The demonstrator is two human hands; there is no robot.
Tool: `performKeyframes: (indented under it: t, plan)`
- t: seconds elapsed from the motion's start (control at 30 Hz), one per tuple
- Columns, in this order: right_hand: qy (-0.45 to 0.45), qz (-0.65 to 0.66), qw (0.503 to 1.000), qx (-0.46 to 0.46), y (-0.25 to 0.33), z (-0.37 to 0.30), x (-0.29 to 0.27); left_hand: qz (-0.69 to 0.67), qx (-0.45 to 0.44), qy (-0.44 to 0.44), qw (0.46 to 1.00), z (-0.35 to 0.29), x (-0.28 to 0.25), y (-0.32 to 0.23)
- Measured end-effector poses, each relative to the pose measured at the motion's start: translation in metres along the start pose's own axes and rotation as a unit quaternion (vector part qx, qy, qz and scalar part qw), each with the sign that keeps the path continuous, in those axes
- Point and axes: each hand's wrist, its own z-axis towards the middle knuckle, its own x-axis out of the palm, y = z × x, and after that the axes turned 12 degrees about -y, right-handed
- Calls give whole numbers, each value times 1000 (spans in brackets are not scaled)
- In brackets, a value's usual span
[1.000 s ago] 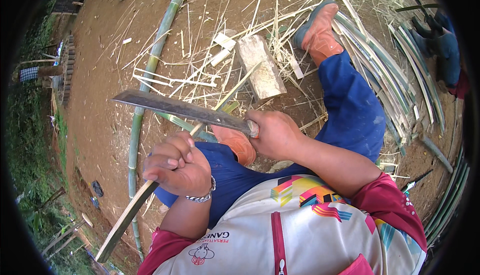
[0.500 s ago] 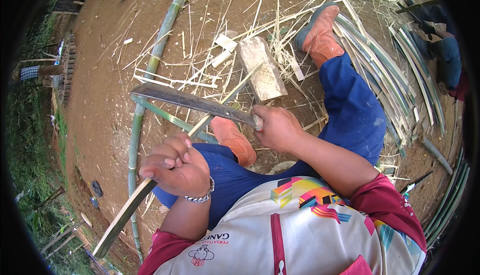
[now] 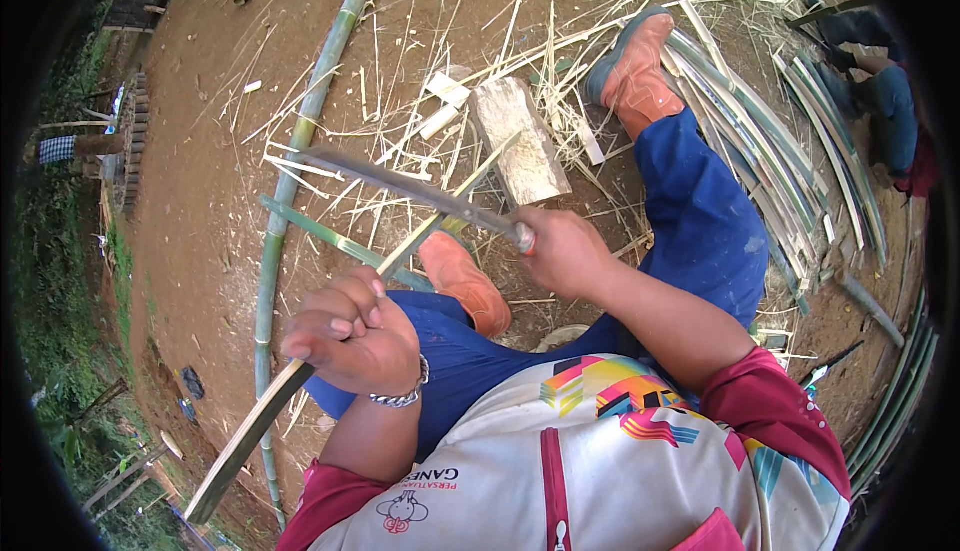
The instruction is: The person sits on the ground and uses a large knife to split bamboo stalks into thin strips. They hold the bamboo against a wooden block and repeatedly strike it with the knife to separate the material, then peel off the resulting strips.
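My left hand (image 3: 350, 331) is closed around a split bamboo strip (image 3: 250, 435), which slants from the lower left up to the right. The strip's far end lies against a rough wooden block (image 3: 525, 146) on the ground. In my right hand (image 3: 563, 251) is the handle of a machete (image 3: 400, 187), its long dark blade pointing left, slightly blurred. That blade crosses the strip between my left hand and the block; whether its edge touches the strip I cannot tell. A green bamboo piece (image 3: 322, 233) lies beyond my left hand.
A long bamboo pole (image 3: 310, 111) lies on the ground at the left. Shavings and loose slivers surround the block. Bundles of split bamboo strips (image 3: 750, 151) lie at the right, beyond my boot (image 3: 640, 66). Another person's leg (image 3: 893, 116) shows at the far right.
The machete has turned in my right hand, so its broad side shows less. My right hand has shifted slightly right. The left hand and the bamboo strip stay almost in place.
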Motion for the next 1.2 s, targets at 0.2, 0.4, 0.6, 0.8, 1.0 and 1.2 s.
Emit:
performKeyframes:
  t: [0.2,0.4,0.6,0.8,1.0,1.2]
  plan:
    - [-10,74,996,-49,38,-12,-6,-17,-6,2,1000,0,-2,1]
    - [24,30,999,-7,15,3,-4,-17,-12,7,1000,-1,-5,0]
    - [36,-2,999,21,12,13,-2,-11,-19,-39,999,4,-6,1]
    - [-9,-20,999,45,-22,21,10,-7,-28,-14,999,6,-3,-1]
    - [17,-54,995,78,-41,30,12,-10,-26,-19,999,5,-2,1]
    - [40,-69,992,95,-43,40,11,-5,-16,-46,999,9,-8,3]
